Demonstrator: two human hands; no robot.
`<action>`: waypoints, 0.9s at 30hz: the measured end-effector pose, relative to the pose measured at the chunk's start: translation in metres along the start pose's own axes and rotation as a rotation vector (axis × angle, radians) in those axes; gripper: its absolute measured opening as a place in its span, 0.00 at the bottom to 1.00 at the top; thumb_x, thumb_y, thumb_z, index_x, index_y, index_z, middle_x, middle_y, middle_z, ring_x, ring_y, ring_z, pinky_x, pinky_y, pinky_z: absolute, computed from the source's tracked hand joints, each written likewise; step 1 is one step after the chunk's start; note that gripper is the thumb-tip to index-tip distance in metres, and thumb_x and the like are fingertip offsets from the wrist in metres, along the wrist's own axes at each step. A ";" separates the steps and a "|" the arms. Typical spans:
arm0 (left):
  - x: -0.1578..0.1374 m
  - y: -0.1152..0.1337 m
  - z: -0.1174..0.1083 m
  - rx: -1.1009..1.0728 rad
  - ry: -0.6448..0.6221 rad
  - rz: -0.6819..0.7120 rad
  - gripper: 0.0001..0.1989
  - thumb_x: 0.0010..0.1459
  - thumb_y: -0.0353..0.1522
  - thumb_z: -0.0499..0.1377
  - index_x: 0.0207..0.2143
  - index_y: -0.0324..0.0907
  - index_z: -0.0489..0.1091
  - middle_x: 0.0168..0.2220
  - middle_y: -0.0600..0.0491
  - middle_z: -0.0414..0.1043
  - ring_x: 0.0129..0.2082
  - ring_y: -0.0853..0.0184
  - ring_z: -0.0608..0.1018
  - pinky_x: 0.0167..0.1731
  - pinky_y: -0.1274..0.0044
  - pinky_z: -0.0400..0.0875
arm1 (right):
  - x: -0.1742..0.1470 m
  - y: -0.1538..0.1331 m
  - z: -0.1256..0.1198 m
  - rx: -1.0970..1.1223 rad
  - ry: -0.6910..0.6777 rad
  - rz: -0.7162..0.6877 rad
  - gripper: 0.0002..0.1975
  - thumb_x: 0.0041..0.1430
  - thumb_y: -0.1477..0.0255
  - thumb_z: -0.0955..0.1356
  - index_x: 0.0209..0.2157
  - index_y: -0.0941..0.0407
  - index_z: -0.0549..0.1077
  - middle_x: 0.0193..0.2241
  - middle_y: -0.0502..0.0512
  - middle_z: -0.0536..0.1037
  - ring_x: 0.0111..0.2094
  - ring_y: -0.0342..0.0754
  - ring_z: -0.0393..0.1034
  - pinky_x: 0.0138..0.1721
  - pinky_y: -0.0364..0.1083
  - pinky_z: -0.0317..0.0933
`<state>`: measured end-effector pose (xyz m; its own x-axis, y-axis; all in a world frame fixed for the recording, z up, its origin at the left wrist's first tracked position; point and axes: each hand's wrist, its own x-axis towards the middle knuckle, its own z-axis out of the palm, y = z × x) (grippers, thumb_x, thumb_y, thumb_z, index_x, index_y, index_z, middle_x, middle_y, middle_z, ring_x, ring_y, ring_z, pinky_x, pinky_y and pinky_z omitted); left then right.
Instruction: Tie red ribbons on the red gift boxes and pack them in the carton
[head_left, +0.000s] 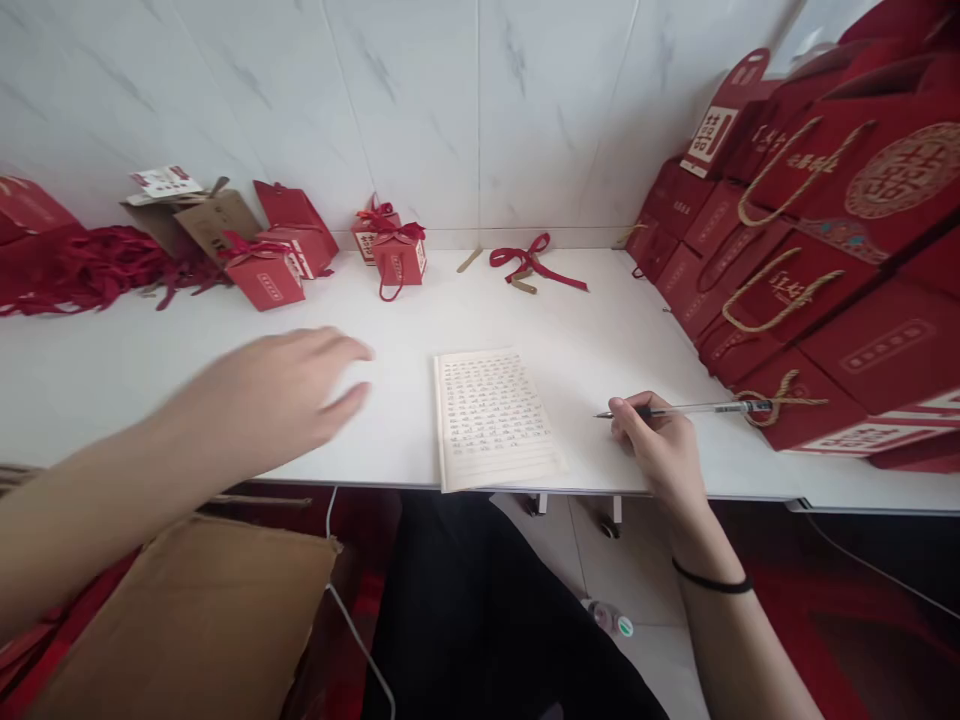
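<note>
A notebook point(495, 420) lies on the white table, its page filled with rows of handwriting down to a few blank lines at the bottom. To its right, my right hand point(660, 440) grips a clear-barrelled pen point(697, 407), whose tip points left toward the page without touching it. My left hand point(300, 385) is raised over the table left of the notebook, slightly blurred. Its thumb and fingers are apart, with nothing between them.
Small red gift boxes point(266, 275) and a heap of red ribbons point(112, 262) stand along the wall at left. A ribbon bow point(525, 262) lies at the back. Stacked red gift bags point(810, 230) fill the right side. Below the table edge is a cardboard box point(202, 610).
</note>
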<state>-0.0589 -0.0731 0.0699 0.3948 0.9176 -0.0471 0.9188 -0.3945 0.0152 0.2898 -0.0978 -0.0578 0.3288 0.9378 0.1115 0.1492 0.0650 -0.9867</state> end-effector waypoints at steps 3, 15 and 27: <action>0.054 0.037 0.010 0.080 -0.190 0.202 0.30 0.55 0.41 0.53 0.59 0.41 0.56 0.60 0.48 0.56 0.58 0.53 0.59 0.59 0.64 0.47 | 0.000 0.001 0.000 0.120 0.059 0.002 0.15 0.49 0.61 0.72 0.27 0.57 0.66 0.17 0.47 0.65 0.20 0.41 0.57 0.21 0.40 0.52; 0.076 0.030 0.063 -0.231 -0.579 0.274 0.46 0.46 0.49 0.61 0.63 0.53 0.44 0.67 0.54 0.32 0.65 0.49 0.38 0.61 0.62 0.40 | -0.012 -0.019 0.028 -0.012 -0.004 -0.095 0.11 0.54 0.66 0.69 0.27 0.56 0.64 0.19 0.48 0.69 0.18 0.41 0.61 0.20 0.40 0.55; 0.075 0.038 0.068 -0.280 -0.610 0.189 0.48 0.43 0.48 0.62 0.63 0.58 0.41 0.67 0.59 0.27 0.64 0.46 0.34 0.60 0.58 0.38 | -0.016 -0.020 0.050 -0.315 -0.235 -0.098 0.17 0.55 0.69 0.65 0.17 0.56 0.55 0.15 0.44 0.57 0.18 0.39 0.50 0.19 0.39 0.47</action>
<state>0.0055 -0.0228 -0.0013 0.5505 0.6104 -0.5695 0.8334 -0.4419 0.3320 0.2351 -0.0970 -0.0459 0.0823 0.9872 0.1369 0.4597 0.0843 -0.8841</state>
